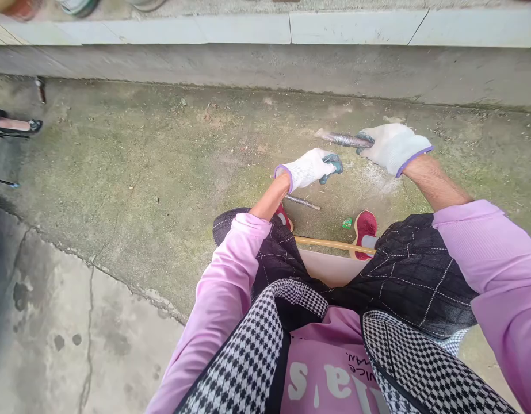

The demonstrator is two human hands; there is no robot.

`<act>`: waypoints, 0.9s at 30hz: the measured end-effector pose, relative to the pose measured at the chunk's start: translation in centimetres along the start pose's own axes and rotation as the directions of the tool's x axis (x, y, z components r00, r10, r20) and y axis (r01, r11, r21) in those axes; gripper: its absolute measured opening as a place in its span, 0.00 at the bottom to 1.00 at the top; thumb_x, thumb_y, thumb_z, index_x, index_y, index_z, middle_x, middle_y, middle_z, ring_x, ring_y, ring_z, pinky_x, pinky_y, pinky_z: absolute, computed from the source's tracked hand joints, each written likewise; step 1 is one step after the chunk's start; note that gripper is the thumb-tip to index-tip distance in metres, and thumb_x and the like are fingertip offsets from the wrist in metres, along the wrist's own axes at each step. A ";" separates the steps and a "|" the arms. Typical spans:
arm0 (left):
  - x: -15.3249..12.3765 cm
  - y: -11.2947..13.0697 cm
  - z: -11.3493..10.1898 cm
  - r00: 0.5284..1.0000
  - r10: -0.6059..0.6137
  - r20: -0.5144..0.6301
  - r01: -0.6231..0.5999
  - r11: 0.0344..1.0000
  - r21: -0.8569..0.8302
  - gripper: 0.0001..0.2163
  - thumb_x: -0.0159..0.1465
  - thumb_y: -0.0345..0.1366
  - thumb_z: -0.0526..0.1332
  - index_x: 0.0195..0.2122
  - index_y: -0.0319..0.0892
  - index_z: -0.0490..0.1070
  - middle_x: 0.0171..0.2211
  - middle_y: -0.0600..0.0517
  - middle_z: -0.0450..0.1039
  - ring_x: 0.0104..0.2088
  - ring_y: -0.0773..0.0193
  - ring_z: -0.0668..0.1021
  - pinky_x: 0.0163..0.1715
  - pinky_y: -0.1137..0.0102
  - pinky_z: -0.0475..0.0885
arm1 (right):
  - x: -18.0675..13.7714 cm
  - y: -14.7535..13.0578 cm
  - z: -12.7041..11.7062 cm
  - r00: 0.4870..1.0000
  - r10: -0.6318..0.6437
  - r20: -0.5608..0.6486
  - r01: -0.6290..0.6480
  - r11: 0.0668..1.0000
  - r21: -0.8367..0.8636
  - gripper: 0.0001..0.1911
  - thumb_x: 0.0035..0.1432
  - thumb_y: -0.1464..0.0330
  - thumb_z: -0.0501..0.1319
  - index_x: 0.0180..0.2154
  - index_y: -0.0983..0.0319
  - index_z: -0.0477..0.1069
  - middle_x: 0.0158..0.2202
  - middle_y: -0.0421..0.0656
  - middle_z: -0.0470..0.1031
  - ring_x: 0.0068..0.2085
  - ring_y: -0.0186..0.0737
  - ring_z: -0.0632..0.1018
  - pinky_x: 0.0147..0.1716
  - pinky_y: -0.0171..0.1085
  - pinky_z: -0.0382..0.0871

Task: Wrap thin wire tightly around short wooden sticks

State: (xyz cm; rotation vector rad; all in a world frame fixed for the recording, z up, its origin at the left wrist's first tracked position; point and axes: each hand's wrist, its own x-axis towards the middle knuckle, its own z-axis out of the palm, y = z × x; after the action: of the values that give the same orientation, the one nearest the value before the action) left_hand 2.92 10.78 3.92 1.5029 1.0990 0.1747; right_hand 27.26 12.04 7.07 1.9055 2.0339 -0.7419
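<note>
I sit over a concrete floor, both hands in white knit gloves with grey fingertips. My right hand (392, 148) is closed round a grey metal rod (340, 138) that points to the left, held above the ground. My left hand (310, 167) is held out below and left of the rod's tip, fingers curled, with nothing visible in it. A second metal rod (302, 202) lies on the floor just under my left wrist, near my red shoes (365, 225).
A wooden stick (329, 245) lies across between my knees. A small green scrap (347, 223) sits by the right shoe. A concrete step (265, 63) runs along the far side. Another person's foot (19, 124) shows at the left edge.
</note>
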 end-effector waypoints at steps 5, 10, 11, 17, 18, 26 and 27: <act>0.5 -1.5 -2.1 0.993 0.027 -0.119 -0.014 0.994 0.105 0.08 0.74 0.30 0.71 0.35 0.44 0.83 0.27 0.55 0.74 0.32 0.63 0.75 0.41 0.64 0.73 | -0.1 0.2 1.4 0.980 -0.052 0.191 0.062 0.997 -0.043 0.10 0.74 0.69 0.75 0.54 0.63 0.90 0.43 0.58 0.89 0.45 0.60 0.84 0.47 0.51 0.71; 0.8 -2.7 -2.8 0.989 0.074 -0.127 -0.060 0.992 0.111 0.04 0.70 0.36 0.72 0.39 0.43 0.86 0.33 0.54 0.80 0.35 0.62 0.79 0.42 0.65 0.75 | -1.1 0.5 1.4 0.935 -0.167 0.313 0.151 0.986 0.075 0.08 0.70 0.64 0.76 0.47 0.59 0.91 0.35 0.50 0.85 0.39 0.54 0.84 0.39 0.47 0.72; 0.9 -2.7 -2.8 0.990 0.080 -0.118 -0.068 0.992 0.103 0.04 0.69 0.36 0.72 0.40 0.43 0.87 0.34 0.54 0.81 0.35 0.62 0.79 0.42 0.66 0.76 | -1.4 0.6 1.2 0.923 -0.193 0.333 0.155 0.978 0.140 0.09 0.69 0.61 0.77 0.47 0.58 0.91 0.33 0.48 0.84 0.37 0.53 0.83 0.37 0.46 0.72; 1.1 -1.7 -3.2 0.992 0.086 -0.087 -0.084 0.996 0.032 0.08 0.70 0.39 0.73 0.44 0.41 0.89 0.38 0.51 0.86 0.41 0.60 0.84 0.46 0.67 0.79 | -2.5 1.1 0.0 0.910 -0.279 0.306 0.123 0.887 0.445 0.23 0.61 0.50 0.86 0.51 0.57 0.93 0.31 0.41 0.82 0.34 0.46 0.81 0.35 0.42 0.73; 1.1 -1.4 -3.3 0.992 0.085 -0.089 -0.085 0.996 -0.002 0.08 0.70 0.38 0.74 0.44 0.40 0.89 0.39 0.50 0.87 0.42 0.60 0.84 0.46 0.67 0.79 | -2.6 1.2 -0.2 0.915 -0.280 0.292 0.114 0.870 0.479 0.24 0.61 0.50 0.87 0.52 0.56 0.94 0.31 0.41 0.82 0.34 0.46 0.80 0.34 0.42 0.72; 0.1 0.3 -1.8 0.996 0.009 -0.091 -0.025 0.984 -0.176 0.05 0.74 0.25 0.72 0.43 0.40 0.87 0.32 0.51 0.83 0.34 0.64 0.79 0.39 0.69 0.76 | -2.8 0.4 -0.4 0.979 -0.193 0.067 0.085 0.686 0.723 0.19 0.61 0.55 0.88 0.47 0.55 0.89 0.36 0.42 0.80 0.36 0.45 0.77 0.34 0.42 0.76; 0.2 0.3 -1.6 0.996 0.002 -0.086 -0.016 0.987 -0.159 0.03 0.74 0.27 0.74 0.42 0.40 0.87 0.30 0.53 0.81 0.33 0.65 0.79 0.39 0.69 0.76 | -2.7 0.1 -0.4 0.986 -0.164 0.016 0.099 0.665 0.740 0.17 0.62 0.58 0.88 0.45 0.55 0.88 0.36 0.42 0.79 0.36 0.44 0.76 0.34 0.42 0.76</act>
State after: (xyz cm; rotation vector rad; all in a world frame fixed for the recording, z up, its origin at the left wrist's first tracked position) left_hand 2.14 12.08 4.57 1.3680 1.1196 0.3285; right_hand 27.71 9.94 8.75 2.0290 1.9893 -1.8975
